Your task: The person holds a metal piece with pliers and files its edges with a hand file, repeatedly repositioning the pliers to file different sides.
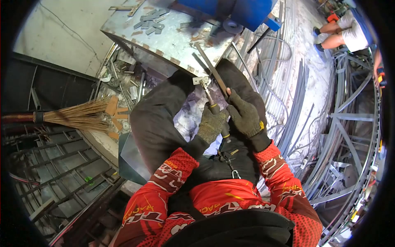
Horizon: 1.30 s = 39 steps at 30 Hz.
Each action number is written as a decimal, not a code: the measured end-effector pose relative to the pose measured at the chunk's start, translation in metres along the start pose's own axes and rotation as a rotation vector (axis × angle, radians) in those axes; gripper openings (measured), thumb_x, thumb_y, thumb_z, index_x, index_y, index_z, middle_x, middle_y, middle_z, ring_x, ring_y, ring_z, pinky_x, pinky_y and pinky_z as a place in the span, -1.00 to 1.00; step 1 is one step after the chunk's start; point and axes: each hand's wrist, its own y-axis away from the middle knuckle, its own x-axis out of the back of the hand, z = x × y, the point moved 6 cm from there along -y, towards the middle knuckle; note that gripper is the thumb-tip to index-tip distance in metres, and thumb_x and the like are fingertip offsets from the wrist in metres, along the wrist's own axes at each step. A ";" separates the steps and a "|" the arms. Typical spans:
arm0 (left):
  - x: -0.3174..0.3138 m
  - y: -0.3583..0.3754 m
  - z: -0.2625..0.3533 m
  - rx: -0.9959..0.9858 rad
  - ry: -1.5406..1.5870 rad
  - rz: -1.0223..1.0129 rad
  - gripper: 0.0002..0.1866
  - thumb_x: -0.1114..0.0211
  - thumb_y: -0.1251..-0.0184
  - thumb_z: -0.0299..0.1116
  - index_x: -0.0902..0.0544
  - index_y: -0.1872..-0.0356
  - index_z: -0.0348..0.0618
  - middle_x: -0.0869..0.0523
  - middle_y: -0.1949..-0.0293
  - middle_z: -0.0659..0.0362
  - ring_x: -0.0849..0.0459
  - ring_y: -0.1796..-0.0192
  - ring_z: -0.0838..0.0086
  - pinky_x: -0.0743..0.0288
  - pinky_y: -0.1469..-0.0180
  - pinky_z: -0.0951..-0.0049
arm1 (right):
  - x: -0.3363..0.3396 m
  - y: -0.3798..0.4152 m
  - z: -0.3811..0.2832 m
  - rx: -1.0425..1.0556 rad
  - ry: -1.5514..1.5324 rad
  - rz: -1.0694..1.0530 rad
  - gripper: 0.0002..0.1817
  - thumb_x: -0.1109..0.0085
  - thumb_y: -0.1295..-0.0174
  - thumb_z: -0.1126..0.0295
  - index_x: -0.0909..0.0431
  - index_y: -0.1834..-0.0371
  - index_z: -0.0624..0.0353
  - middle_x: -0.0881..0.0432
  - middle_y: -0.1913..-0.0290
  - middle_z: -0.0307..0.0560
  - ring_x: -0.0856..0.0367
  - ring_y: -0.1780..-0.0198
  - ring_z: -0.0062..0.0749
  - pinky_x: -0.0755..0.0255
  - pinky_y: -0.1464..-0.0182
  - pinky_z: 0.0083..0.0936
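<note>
My left hand [212, 123], in a grey-green knit glove, is wrapped round a slim rod-like tool [209, 96] with yellow bands. At its far end sits a small pale metal plate [200, 80] with a hole. Close beside it, my right hand [247, 115], gloved the same way, grips a long flat brownish metal bar [214, 69]. The bar slants up and away past the plate, over the front edge of the metal table [173, 49]. Both hands are between my knees, above my lap. The glove hides the rest of the tool's grip.
Several small flat metal pieces [150, 22] lie on the table, near a blue machine [224, 12]. A straw broom [78, 116] is at the left, above a dark metal grid [57, 164]. Long metal strips [294, 99] cover the floor at right; another person [345, 31] is beyond.
</note>
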 end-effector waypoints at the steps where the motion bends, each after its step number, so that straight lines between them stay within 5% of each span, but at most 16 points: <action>1: -0.003 0.004 0.004 0.004 0.001 0.004 -0.47 -0.44 -0.32 -0.48 -0.40 -0.23 -0.25 -0.64 0.24 0.11 -0.72 0.33 0.39 -0.66 0.39 0.34 | 0.000 0.000 0.003 -0.002 -0.003 -0.004 -0.37 -0.26 -0.42 0.39 -0.43 -0.58 0.03 -0.78 -0.03 0.21 -0.78 -0.02 0.15 -0.63 -0.02 -0.16; 3: -0.011 0.012 0.005 0.142 0.228 0.024 -0.79 -0.41 -0.37 -0.44 -0.49 0.20 -0.09 -0.61 0.37 0.21 -0.68 0.43 0.43 -0.60 0.47 0.36 | 0.004 0.001 0.004 0.077 -0.012 0.013 -0.37 -0.28 -0.40 0.39 -0.45 -0.56 0.02 -0.78 -0.03 0.20 -0.78 0.00 0.13 -0.64 0.00 -0.18; 7: -0.014 0.013 0.007 0.132 0.232 0.012 -0.78 -0.43 -0.37 -0.40 -0.51 0.18 -0.09 -0.60 0.39 0.22 -0.68 0.45 0.41 -0.61 0.47 0.35 | 0.007 0.011 0.001 0.090 0.100 -0.093 -0.36 -0.31 -0.39 0.38 -0.45 -0.56 0.03 -0.78 0.01 0.19 -0.79 0.05 0.12 -0.64 0.06 -0.18; 9: -0.013 0.011 0.006 0.117 0.241 0.030 -0.48 -0.47 -0.24 -0.50 -0.37 -0.13 -0.13 -0.55 0.40 0.18 -0.61 0.54 0.41 -0.64 0.59 0.29 | 0.003 0.016 0.003 0.047 0.061 -0.114 -0.36 -0.32 -0.39 0.36 -0.46 -0.56 -0.02 -0.78 0.04 0.17 -0.79 0.11 0.12 -0.64 0.11 -0.14; 13: -0.013 0.016 0.006 0.137 0.262 0.011 -0.49 -0.48 -0.23 -0.47 -0.39 -0.12 -0.12 -0.56 0.40 0.18 -0.61 0.54 0.41 -0.64 0.59 0.29 | -0.009 -0.005 0.005 -0.030 0.112 -0.174 -0.35 -0.28 -0.41 0.33 -0.42 -0.59 -0.07 -0.77 0.05 0.18 -0.78 0.14 0.16 -0.63 0.13 -0.11; 15: -0.012 0.015 0.008 0.090 0.195 0.068 -0.72 -0.42 -0.30 -0.43 -0.48 0.09 -0.11 -0.58 0.41 0.18 -0.64 0.54 0.36 -0.62 0.55 0.28 | -0.016 -0.027 0.005 -0.069 0.054 -0.217 -0.38 -0.23 -0.41 0.44 -0.43 -0.57 0.10 -0.69 -0.27 0.21 -0.75 -0.17 0.10 -0.62 -0.16 -0.28; 19: -0.009 0.018 0.009 0.144 0.316 0.029 -0.70 -0.38 -0.30 -0.47 -0.47 0.03 -0.11 -0.59 0.38 0.16 -0.65 0.54 0.34 -0.63 0.57 0.25 | -0.019 -0.030 0.011 -0.051 -0.032 -0.205 -0.35 -0.21 -0.41 0.45 -0.39 -0.59 0.09 -0.68 -0.30 0.20 -0.74 -0.19 0.11 -0.61 -0.18 -0.28; 21: -0.012 0.022 0.016 0.160 0.352 -0.015 -0.70 -0.35 -0.36 -0.44 -0.45 -0.01 -0.08 -0.61 0.37 0.15 -0.66 0.53 0.33 -0.64 0.55 0.25 | -0.006 -0.009 0.007 -0.078 -0.028 -0.193 -0.37 -0.23 -0.41 0.34 -0.42 -0.58 -0.06 -0.73 -0.03 0.27 -0.76 0.06 0.21 -0.63 0.06 -0.05; 25: -0.009 0.027 0.010 0.125 0.465 -0.043 -0.70 -0.32 -0.43 -0.39 -0.44 -0.07 -0.04 -0.62 0.33 0.16 -0.67 0.50 0.35 -0.67 0.52 0.26 | 0.009 0.028 0.000 -0.084 -0.005 -0.155 -0.41 -0.21 -0.41 0.33 -0.47 -0.54 -0.04 -0.74 0.02 0.26 -0.77 0.09 0.20 -0.64 0.06 -0.06; 28: -0.010 0.023 0.013 0.142 0.388 -0.008 -0.56 -0.38 -0.24 -0.53 -0.37 -0.06 -0.04 -0.55 0.40 0.15 -0.60 0.56 0.39 -0.58 0.62 0.29 | 0.003 -0.001 -0.009 -0.179 0.034 -0.204 -0.42 -0.20 -0.42 0.29 -0.48 -0.53 -0.08 -0.75 0.09 0.25 -0.77 0.12 0.20 -0.63 0.07 -0.04; 30: -0.005 0.022 0.011 0.141 0.348 0.029 -0.53 -0.38 -0.24 -0.53 -0.36 -0.10 -0.04 -0.55 0.38 0.15 -0.60 0.55 0.39 -0.58 0.61 0.29 | -0.009 -0.031 -0.013 -0.103 0.077 -0.186 -0.42 -0.25 -0.38 0.43 -0.52 -0.50 0.03 -0.76 -0.03 0.24 -0.79 0.02 0.14 -0.63 -0.05 -0.22; 34: -0.002 0.025 0.014 0.182 0.432 -0.014 -0.49 -0.38 -0.27 -0.51 -0.33 -0.15 -0.02 -0.57 0.34 0.16 -0.62 0.52 0.39 -0.61 0.58 0.31 | -0.011 -0.040 -0.009 -0.112 0.105 -0.199 -0.42 -0.28 -0.37 0.41 -0.52 -0.50 0.03 -0.77 -0.04 0.22 -0.80 0.01 0.10 -0.64 -0.06 -0.23; 36: -0.001 0.026 0.014 0.172 0.414 -0.020 -0.50 -0.37 -0.29 -0.50 -0.33 -0.16 -0.01 -0.58 0.32 0.17 -0.63 0.50 0.40 -0.61 0.58 0.32 | 0.000 -0.012 -0.004 -0.105 0.110 -0.205 -0.42 -0.23 -0.40 0.25 -0.50 -0.52 -0.16 -0.75 0.15 0.24 -0.76 0.13 0.18 -0.63 0.09 -0.03; 39: 0.001 0.023 0.009 0.136 0.434 -0.057 -0.53 -0.35 -0.32 -0.47 -0.33 -0.15 0.01 -0.60 0.30 0.18 -0.64 0.48 0.41 -0.62 0.56 0.33 | 0.007 0.031 0.001 -0.099 0.037 -0.127 -0.40 -0.25 -0.39 0.25 -0.49 -0.53 -0.16 -0.76 0.15 0.22 -0.77 0.14 0.18 -0.63 0.09 -0.03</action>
